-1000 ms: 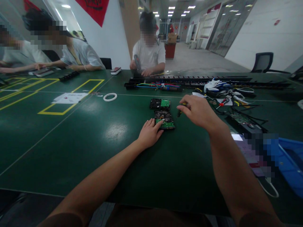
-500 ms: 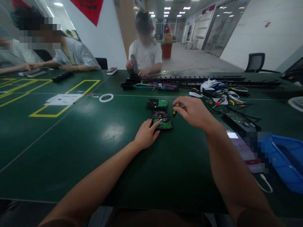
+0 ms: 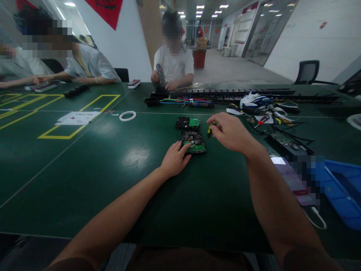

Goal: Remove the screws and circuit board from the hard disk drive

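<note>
Two hard drives lie on the green table [image 3: 93,177], one behind the other, with green circuit boards facing up. My left hand [image 3: 175,160] rests on the left edge of the nearer hard drive [image 3: 196,148], fingers spread over its board. The farther hard drive [image 3: 187,123] lies just behind it, touched by neither hand. My right hand [image 3: 229,131] is closed around a yellow and black screwdriver [image 3: 209,131]. Its tip points down close to the nearer drive's right side; whether it touches, I cannot tell.
At the right are white gloves [image 3: 252,101], a red screwdriver [image 3: 263,120], a black device with a circuit board [image 3: 289,145], a phone [image 3: 293,180] and a blue bin [image 3: 345,192]. Long black strips [image 3: 242,97] lie at the back. A tape roll [image 3: 128,116] sits left. Co-workers sit opposite.
The screwdriver is tilted a little differently in my right hand. My left hand stays on the nearer drive. The whole view has shifted slightly.
</note>
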### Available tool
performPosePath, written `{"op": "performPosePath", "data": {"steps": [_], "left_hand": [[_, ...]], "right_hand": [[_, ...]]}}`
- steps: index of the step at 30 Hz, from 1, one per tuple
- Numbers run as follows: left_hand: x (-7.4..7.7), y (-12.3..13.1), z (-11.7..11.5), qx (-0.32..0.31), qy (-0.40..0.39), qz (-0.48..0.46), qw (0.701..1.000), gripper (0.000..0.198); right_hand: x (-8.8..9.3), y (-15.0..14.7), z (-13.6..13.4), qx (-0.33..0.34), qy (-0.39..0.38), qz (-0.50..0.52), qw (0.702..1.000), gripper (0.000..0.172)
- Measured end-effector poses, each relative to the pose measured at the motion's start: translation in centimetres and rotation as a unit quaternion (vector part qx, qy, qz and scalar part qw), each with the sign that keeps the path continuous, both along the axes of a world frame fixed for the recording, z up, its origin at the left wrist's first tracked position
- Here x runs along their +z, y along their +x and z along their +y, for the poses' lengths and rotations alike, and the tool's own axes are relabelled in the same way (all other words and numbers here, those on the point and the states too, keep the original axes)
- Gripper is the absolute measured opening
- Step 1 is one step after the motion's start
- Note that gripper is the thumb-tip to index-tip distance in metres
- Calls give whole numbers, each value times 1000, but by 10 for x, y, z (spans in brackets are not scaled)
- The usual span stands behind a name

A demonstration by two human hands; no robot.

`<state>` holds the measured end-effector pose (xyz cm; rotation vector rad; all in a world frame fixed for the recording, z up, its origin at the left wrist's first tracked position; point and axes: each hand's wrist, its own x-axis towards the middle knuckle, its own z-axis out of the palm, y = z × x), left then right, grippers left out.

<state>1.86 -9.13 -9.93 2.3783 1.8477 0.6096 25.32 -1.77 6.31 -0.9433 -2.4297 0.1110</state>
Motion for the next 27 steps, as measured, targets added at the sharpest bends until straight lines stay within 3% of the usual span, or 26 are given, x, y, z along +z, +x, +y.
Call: {"op": "performPosePath", "data": {"steps": [7, 18, 27], "left_hand": [[3, 0, -2, 5, 6, -4, 1000, 52], [0, 1, 0, 3, 8, 7, 1000, 52], [-1, 0, -1, 3, 7, 8, 1000, 51]], "right_hand": [[2, 4, 0, 13, 3, -21, 1000, 16], [-3, -1, -1, -35, -1, -7, 999, 9], [0, -2, -1, -3, -31, 12, 999, 17]]}}
